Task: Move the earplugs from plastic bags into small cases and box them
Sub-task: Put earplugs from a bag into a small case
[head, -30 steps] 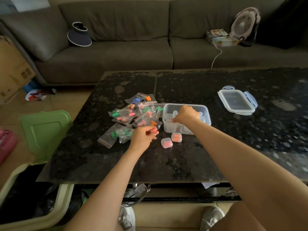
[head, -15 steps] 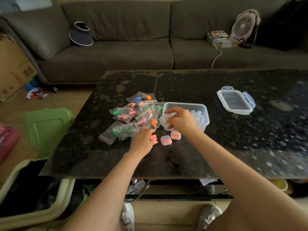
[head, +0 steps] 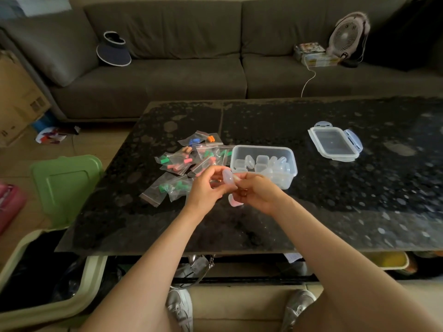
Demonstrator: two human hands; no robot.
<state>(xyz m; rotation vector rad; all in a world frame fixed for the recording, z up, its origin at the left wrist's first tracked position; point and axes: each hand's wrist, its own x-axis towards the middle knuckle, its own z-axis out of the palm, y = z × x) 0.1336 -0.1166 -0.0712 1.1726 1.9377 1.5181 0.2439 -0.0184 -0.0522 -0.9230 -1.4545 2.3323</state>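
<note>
A small clear case (head: 227, 178) is held above the black table (head: 335, 200), pinched between my left hand (head: 206, 188) and my right hand (head: 257, 192). Pink earplugs show faintly inside my left fingers. A filled case with pink earplugs (head: 233, 202) lies on the table, partly hidden under my hands. Behind them stands a clear plastic box (head: 285, 174) with several empty small cases. To its left lie several plastic bags of earplugs (head: 182, 164) in green, pink, orange and blue.
The box's lid (head: 334, 144) lies apart at the right of the table. A grey sofa with a fan (head: 347, 34) and a visor cap (head: 113, 50) runs behind. A green lid (head: 64, 185) and an open bin (head: 36, 271) sit at the floor on the left.
My right hand took a clear case out of the box and brought it toward me. My left hand rose from the table to meet it, and both now hold the case.
</note>
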